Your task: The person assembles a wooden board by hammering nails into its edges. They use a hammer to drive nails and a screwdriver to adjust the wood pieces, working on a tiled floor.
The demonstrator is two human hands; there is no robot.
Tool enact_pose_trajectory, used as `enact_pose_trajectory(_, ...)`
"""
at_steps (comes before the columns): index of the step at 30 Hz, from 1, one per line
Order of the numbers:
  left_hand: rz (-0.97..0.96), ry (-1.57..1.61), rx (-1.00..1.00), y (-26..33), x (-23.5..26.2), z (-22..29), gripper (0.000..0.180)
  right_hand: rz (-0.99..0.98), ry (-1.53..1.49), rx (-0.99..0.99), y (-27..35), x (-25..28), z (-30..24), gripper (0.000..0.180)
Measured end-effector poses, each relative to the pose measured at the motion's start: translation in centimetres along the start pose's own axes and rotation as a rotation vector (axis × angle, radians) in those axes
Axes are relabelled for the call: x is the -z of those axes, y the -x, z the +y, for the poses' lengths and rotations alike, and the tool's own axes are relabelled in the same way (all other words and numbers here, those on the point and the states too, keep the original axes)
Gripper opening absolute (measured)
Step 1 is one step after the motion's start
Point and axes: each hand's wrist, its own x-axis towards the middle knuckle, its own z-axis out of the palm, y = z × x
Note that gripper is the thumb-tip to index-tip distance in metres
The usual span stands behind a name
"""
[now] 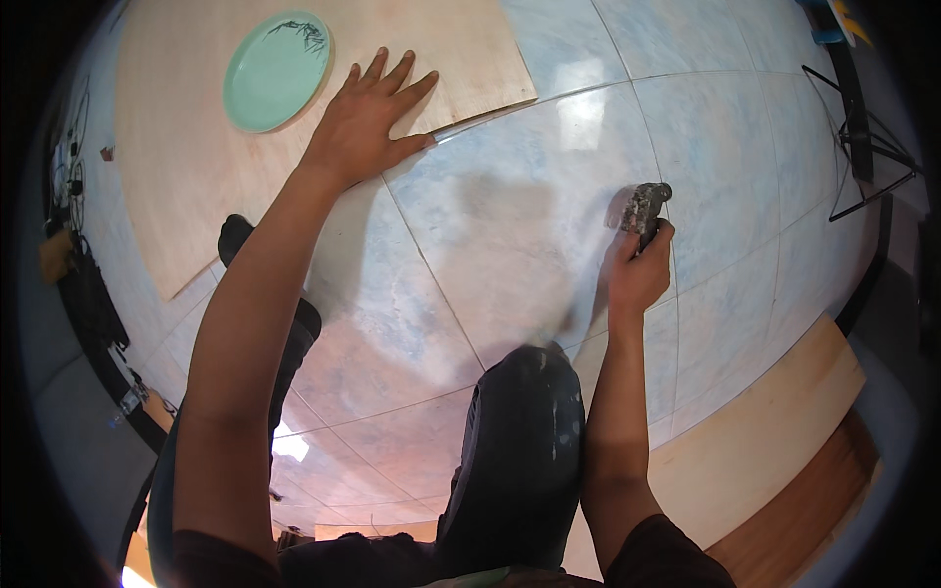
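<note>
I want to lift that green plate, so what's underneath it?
The green plate lies on a thin plywood sheet, which rests on the tiled floor. The wood directly beneath the plate is covered, so nothing there can be seen.

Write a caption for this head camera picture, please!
Left hand flat on a plywood sheet near a green plate; right hand grips a tool on the tiled floor.

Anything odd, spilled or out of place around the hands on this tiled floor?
A pale dusty smear dulls the tiles beside the right hand, which grips a grimy tool. A green plate sits on the plywood sheet near the flat left hand.
</note>
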Motion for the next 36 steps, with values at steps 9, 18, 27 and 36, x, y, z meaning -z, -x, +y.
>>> enact_pose_trajectory(9, -0.007, -0.016, -0.012, 0.1, -0.3, 0.4, 0.074, -0.004, -0.025, 0.066, 0.7, -2.0, 0.8, 0.035)
enact_pose_trajectory(18, -0.009, 0.07, -0.001, -0.2, 0.3, 1.0, 0.072, 0.085, 0.152, 0.147, 0.7, -2.9, 1.2, 0.041)
enact_pose_trajectory(27, -0.037, -0.055, -0.082, -1.0, 1.5, 1.7, 0.065, 0.14, 0.216, 0.166, 0.4, -3.9, 1.9, 0.036)
enact_pose_trajectory(36, -0.079, -0.093, -0.209, -2.1, 1.6, 0.8, 0.061, 0.164, 0.227, 0.13, 0.6, -4.7, 2.2, 0.035)
